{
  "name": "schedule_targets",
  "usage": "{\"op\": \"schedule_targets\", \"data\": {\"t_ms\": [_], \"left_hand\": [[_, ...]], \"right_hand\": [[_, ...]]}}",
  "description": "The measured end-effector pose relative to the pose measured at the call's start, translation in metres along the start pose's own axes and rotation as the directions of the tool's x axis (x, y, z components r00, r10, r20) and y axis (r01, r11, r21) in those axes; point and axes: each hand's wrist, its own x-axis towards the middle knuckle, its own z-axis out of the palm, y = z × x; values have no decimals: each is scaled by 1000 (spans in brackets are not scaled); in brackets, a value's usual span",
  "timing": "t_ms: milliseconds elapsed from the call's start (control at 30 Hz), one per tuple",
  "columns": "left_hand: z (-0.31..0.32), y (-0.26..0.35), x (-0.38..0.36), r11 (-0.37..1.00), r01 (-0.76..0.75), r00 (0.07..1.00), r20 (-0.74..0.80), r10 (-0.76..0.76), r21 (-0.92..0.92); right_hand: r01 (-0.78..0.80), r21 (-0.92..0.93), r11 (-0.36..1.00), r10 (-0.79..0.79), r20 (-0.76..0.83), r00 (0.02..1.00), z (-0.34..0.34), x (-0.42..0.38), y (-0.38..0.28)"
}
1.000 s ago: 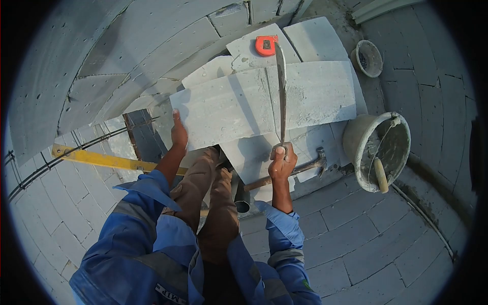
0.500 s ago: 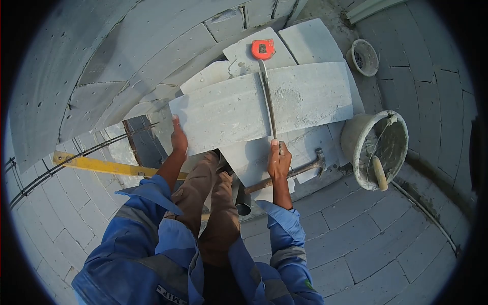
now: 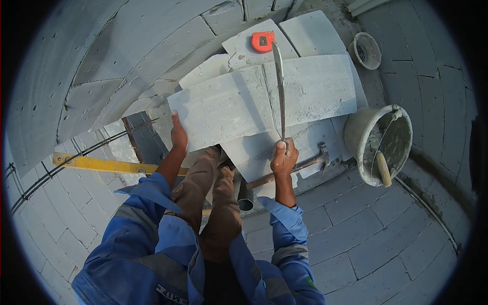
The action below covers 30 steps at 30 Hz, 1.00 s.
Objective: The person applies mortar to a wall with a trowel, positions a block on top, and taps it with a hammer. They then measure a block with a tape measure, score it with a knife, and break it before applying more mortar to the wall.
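Observation:
A large grey block [image 3: 234, 104] lies tilted on a stack of other blocks in front of me. My left hand [image 3: 178, 133] presses on its lower left corner. My right hand [image 3: 283, 155] pinches the free end of a steel measuring tape [image 3: 279, 91] at the block's near edge. The tape runs up across the block to its orange case [image 3: 263, 41], which rests on a block behind. A hammer [image 3: 297, 166] lies just right of my right hand, handle toward me.
A mortar-caked bucket [image 3: 378, 145] with a wooden-handled tool in it stands at right; a smaller bucket [image 3: 367, 50] sits further back. A yellow level [image 3: 109, 165] lies at left near curved rebar. Block wall at upper left, block floor below. My knees are under the block.
The tape's near end shifted slightly right and toward me with my right hand, tilting the blade the other way. My left hand stays on the block's corner.

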Motion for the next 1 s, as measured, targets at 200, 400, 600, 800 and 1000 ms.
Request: {"op": "schedule_targets", "data": {"t_ms": [200, 400, 600, 800, 1000], "left_hand": [[1, -6, 5, 998, -47, 999, 11, 48, -40], [2, -4, 8, 997, -42, 998, 37, 44, -57], [-3, -9, 11, 1000, -8, 1000, 14, 8, -11], [1, -3, 6, 996, -70, 996, 43, 72, -55], [1, -8, 8, 999, -23, 999, 32, 24, -38]], "right_hand": [[-155, -108, 982, 160, 34, 987, 6, -3, 0], [-224, -251, 942, 249, 76, 965, 7, 10, 17], [-25, -79, 997, 29, 46, 999, -3, -4, 10], [-157, -145, 977, 163, 30, 986, 7, 3, -1], [-70, -145, 987, 76, 40, 996, 5, 5, 19]]}}
